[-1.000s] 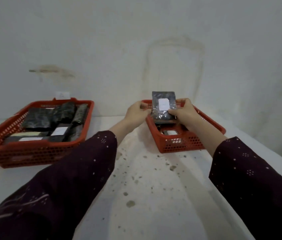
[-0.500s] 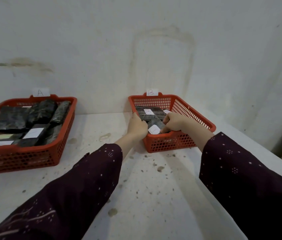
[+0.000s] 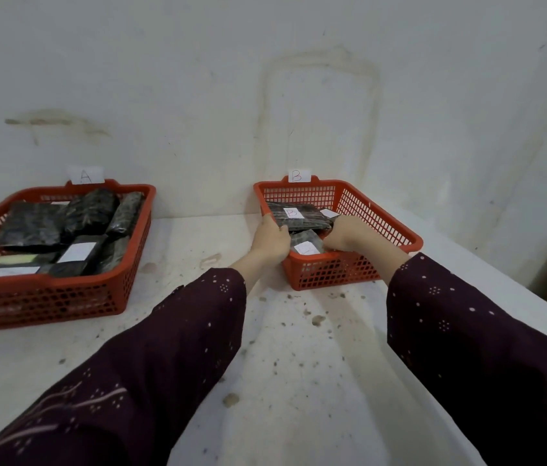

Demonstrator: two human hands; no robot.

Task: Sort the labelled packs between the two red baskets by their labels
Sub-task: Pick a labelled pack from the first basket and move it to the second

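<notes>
Two red baskets stand against the wall. The left basket, tagged A, holds several dark packs, some with white labels. The right basket, tagged B, holds a dark pack labelled B lying flat at the back and a second dark pack with a white label nearer me. My left hand and my right hand are both inside the right basket, curled around the near pack from either side. Whether the fingers grip it is hidden.
The white table is stained with dark specks between the baskets. Its right edge runs diagonally close to the right basket. The wall stands directly behind both baskets. My dark dotted sleeves fill the foreground.
A second ago both hands held a labelled pack upright above the right basket. It now lies flat in that basket, and my hands have dropped to the pack nearer me.
</notes>
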